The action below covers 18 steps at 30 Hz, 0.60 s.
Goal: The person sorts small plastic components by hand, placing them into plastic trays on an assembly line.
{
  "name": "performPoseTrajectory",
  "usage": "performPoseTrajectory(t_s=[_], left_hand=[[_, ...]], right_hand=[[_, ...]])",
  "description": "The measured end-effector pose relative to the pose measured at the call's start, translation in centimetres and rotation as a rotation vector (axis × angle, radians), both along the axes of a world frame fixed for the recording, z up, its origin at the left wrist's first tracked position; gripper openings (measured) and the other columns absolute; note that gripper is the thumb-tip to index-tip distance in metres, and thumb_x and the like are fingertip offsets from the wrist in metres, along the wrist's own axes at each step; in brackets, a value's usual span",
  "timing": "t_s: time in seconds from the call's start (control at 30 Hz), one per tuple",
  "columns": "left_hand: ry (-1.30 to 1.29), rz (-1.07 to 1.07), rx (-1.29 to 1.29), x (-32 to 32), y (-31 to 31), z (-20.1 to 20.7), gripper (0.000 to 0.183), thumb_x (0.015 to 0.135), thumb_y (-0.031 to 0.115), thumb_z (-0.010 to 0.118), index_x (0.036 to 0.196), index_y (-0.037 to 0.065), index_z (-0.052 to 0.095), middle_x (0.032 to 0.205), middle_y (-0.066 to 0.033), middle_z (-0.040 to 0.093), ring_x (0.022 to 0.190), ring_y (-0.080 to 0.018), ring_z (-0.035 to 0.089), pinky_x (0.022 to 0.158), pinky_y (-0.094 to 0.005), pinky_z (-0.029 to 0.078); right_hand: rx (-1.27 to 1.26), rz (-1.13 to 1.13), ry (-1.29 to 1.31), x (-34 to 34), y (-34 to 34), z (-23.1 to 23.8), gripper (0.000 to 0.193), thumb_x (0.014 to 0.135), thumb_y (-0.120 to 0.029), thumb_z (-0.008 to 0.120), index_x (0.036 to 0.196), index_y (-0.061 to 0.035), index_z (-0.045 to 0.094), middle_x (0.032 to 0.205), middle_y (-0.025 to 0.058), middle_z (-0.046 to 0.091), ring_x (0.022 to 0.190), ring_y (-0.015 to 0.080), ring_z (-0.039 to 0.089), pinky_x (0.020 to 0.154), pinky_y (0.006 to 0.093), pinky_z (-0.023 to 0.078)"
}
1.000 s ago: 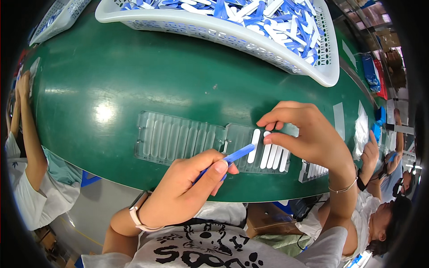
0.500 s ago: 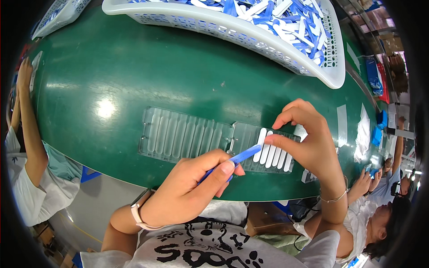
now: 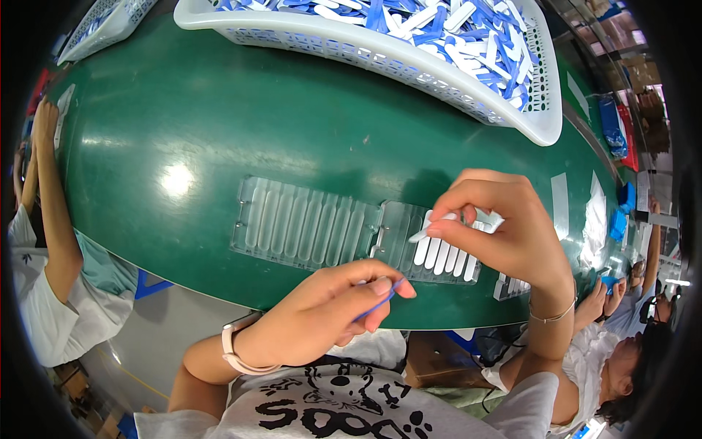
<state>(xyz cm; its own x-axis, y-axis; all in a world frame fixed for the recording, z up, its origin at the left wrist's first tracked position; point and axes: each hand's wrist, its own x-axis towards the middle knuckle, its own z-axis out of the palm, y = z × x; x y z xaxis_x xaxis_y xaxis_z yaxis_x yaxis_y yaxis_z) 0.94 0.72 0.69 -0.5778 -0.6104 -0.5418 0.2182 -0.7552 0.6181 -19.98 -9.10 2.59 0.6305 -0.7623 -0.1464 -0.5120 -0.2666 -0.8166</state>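
Observation:
A clear plastic clamshell tray (image 3: 300,228) lies unfolded on the green table, its grooved left half holding nothing. Several white rounded strips (image 3: 440,257) lie side by side in its right half. Above that half my right hand (image 3: 504,227) pinches another white strip (image 3: 418,235) between thumb and fingers, tilted across the ones in the tray; whether it touches them I cannot tell. My left hand (image 3: 318,311), just in front of the tray, is closed on a thin blue strip (image 3: 399,284) seen nearly edge-on, mostly hidden by the fingers.
A large white perforated basket (image 3: 351,58) full of blue and white strips stands at the far side. Another basket (image 3: 102,36) is at the far left. Beside my right wrist lies a second clear tray (image 3: 510,287) with white strips. People work at both sides.
My right hand has moved slightly down and in, and a white strip now shows tilted in its pinch. My left hand has lowered, turning the blue strip from broad side to edge.

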Motion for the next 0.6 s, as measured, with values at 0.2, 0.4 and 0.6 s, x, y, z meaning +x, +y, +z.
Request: performPoseTrajectory(t_s=[0.2,0.4,0.6], left_hand=[[-0.022,0.101,-0.067,0.1,0.8,-0.3,0.027,0.094,0.010,0.049,0.120,0.002,0.048,0.079,-0.0033,0.053,0.055,-0.0043,0.039,0.047,-0.0198,0.032],[-0.155,0.116,-0.326,0.0,1.2,-0.6,0.025,0.095,0.011,0.050,0.119,0.002,0.049,0.086,-0.0020,0.057,0.067,-0.0049,0.048,0.060,-0.0201,0.041],[-0.168,0.103,-0.439,0.0,1.5,-1.0,0.025,0.095,0.011,0.051,0.118,0.001,0.050,0.085,-0.0032,0.058,0.073,-0.0052,0.051,0.067,-0.0212,0.043]], right_hand=[[-0.306,0.072,0.128,1.1,-0.4,-0.5,0.024,0.065,-0.009,0.078,0.083,-0.0040,0.064,0.076,0.0060,0.054,0.070,0.0199,0.048,0.063,0.0304,0.040],[-0.341,0.021,0.169,1.7,1.5,0.3,0.019,0.068,-0.008,0.076,0.082,-0.0029,0.064,0.083,0.0061,0.055,0.073,0.0198,0.050,0.065,0.0304,0.040],[0.069,0.029,-0.060,1.6,2.9,1.1,0.005,0.078,-0.003,0.068,0.083,-0.0027,0.067,0.072,0.0072,0.064,0.062,0.0174,0.059,0.056,0.0268,0.045]])
